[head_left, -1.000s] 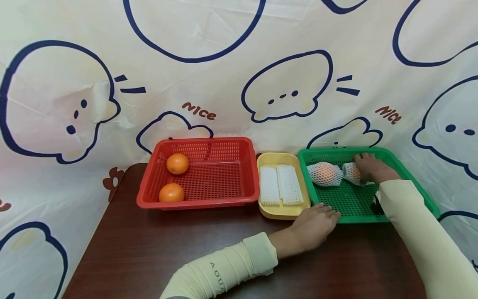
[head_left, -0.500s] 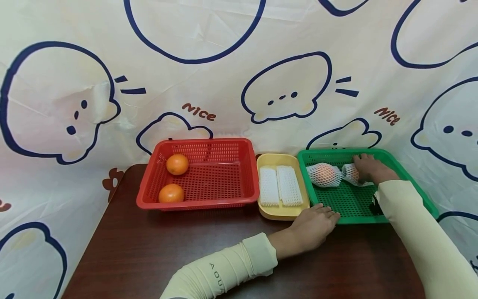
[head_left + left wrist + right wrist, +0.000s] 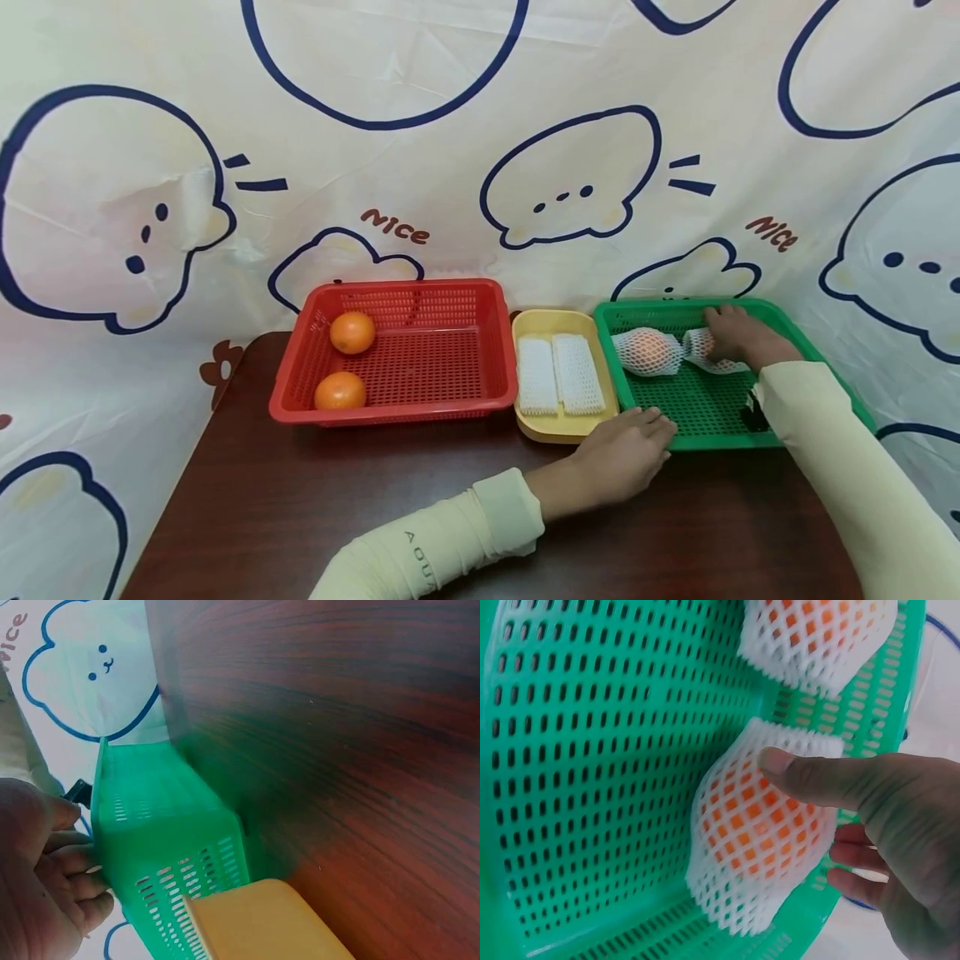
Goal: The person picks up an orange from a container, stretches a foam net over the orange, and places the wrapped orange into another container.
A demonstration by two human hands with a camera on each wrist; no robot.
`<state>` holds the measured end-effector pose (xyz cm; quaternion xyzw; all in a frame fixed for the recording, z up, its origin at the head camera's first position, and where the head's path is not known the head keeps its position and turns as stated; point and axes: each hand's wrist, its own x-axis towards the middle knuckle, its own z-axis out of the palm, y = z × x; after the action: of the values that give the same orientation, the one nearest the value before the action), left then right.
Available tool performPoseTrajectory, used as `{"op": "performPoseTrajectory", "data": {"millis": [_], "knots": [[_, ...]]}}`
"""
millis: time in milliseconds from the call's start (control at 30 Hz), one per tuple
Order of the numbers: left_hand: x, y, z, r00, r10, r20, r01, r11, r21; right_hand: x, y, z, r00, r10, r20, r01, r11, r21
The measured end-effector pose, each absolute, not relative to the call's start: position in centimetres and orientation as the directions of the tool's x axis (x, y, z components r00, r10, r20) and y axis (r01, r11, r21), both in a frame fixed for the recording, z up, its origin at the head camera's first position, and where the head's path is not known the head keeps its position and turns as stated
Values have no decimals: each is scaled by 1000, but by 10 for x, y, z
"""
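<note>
Inside the green basket (image 3: pixel 705 417), toward its back, the right hand (image 3: pixel 738 335) held a netted fruit (image 3: pixel 754 825) — its thumb lay on the white mesh, its other fingers bent at the fruit's side. The left hand (image 3: pixel 622 450) was relaxed, fingers together, touching the basket's near rim and holding nothing. A second netted fruit (image 3: pixel 647 352) sat in the basket's back left corner. Left of the basket stood a yellow tray (image 3: pixel 543 429) with two flat white nets (image 3: pixel 537 375); beyond it, a red basket (image 3: pixel 431 375) with two oranges (image 3: pixel 352 332). The left sleeve (image 3: pixel 442 533) read roughly "AOU" — the rest turned away — and "NICE" appeared twice on the sheet (image 3: pixel 420 175) behind the green basket and farther left.
</note>
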<state>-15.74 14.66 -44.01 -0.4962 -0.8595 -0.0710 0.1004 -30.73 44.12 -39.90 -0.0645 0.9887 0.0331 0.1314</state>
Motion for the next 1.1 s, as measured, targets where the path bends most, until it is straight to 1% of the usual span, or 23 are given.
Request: {"op": "performPoseTrajectory", "data": {"millis": [100, 133, 267, 333, 467, 500, 600, 667, 767, 833, 933, 1100], "knots": [[-152, 126, -436, -511, 812, 282, 857, 506, 97, -306, 433, -390, -963, -166, -213, -184, 981, 68], [-150, 115, -435, -529, 796, 295, 847, 517, 125, -306, 428, -389, -963, -187, -196, -203, 977, 69], [-143, 57, -438, -595, 696, 402, 799, 568, 199, -303, 402, -378, -957, -263, -124, -270, 962, 43], [-143, 24, -440, -621, 622, 476, 769, 600, 219, -302, 384, -372, -953, -289, -91, -292, 956, 28], [-145, -43, -443, -643, 466, 608, 707, 667, 237, -303, 340, -364, -946, -322, -38, -321, 947, -21], [-145, -59, -445, -640, 424, 641, 687, 689, 231, -303, 327, -364, -941, -339, -20, -338, 940, -41], [-145, -102, -448, -650, 321, 689, 620, 748, 237, -302, 285, -364, -914, -404, 24, -404, 907, -115], [-144, -128, -450, -680, 268, 682, 564, 786, 253, -301, 252, -367, -888, -458, 48, -459, 871, -176], [-140, -161, -450, -735, 227, 639, 485, 835, 260, -300, 198, -369, -842, -536, 65, -533, 805, -262], [-136, -179, -449, -760, 216, 614, 447, 858, 252, -300, 162, -370, -807, -587, 66, -579, 762, -289], [-133, -200, -449, -784, 203, 587, 413, 876, 249, -300, 109, -367, -758, -652, 32, -634, 724, -271], [-131, -218, -453, -848, 183, 498, 361, 886, 289, -305, 32, -371, -680, -728, -86, -714, 684, -150]]}}
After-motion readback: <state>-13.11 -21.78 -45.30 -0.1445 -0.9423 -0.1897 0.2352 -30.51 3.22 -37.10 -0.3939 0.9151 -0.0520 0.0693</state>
